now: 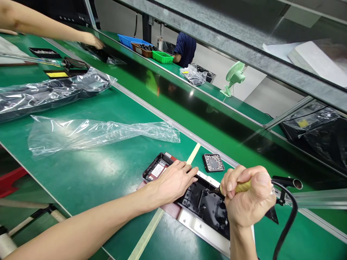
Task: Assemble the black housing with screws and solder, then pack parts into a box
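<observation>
My right hand (248, 195) is wrapped around the yellow handle of a corded soldering iron (243, 186). Its dark tip points down and left at a black plastic housing (207, 207), and whether it touches is hard to make out. The housing lies open side up in a white fixture (202, 227). My left hand (176, 180) rests flat over the housing's left end, fingers stretched out, covering part of it. Just left of that hand is a black frame (155, 168) with a white label inside. Behind the housing stands a small black tray (213, 162) of tiny metal parts.
A black tubular holder (291, 182) stands right of my right hand, near the hanging cord (287, 231). A clear plastic bag (100, 135) and a bagged dark part (54, 90) lie left. Another person's arm (51, 27) reaches over the sunken green channel (173, 94).
</observation>
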The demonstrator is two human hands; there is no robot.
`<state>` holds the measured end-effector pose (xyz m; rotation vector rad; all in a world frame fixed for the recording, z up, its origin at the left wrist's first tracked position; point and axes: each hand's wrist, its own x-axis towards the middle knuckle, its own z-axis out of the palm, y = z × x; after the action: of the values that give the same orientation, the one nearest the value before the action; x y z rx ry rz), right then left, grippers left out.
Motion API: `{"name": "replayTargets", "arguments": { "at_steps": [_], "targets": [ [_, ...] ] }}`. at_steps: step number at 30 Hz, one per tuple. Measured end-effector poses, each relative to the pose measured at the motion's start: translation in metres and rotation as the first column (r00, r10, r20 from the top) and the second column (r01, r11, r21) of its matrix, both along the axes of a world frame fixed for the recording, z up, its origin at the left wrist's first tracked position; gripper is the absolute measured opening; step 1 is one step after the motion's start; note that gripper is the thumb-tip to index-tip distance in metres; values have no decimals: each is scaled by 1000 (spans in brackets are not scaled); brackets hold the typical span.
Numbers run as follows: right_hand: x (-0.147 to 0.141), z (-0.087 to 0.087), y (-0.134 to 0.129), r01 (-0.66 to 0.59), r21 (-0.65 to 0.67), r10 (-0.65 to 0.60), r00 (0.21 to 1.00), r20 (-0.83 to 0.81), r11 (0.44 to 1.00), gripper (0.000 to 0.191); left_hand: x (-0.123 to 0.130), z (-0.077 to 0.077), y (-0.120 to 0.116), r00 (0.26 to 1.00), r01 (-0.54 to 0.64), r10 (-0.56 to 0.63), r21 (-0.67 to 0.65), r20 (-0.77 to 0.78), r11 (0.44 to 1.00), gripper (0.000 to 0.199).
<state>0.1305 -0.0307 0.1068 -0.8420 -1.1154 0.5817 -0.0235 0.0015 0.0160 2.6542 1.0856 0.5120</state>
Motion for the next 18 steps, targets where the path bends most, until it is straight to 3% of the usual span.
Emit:
{"name": "replayTargets", "arguments": {
  "at_steps": [18],
  "targets": [
    [0, -1, 1, 10, -8, -10, 1000, 0, 1000, 36, -1, 2, 0, 1000, 2, -2, 8, 1, 1000, 32]
  ]
}}
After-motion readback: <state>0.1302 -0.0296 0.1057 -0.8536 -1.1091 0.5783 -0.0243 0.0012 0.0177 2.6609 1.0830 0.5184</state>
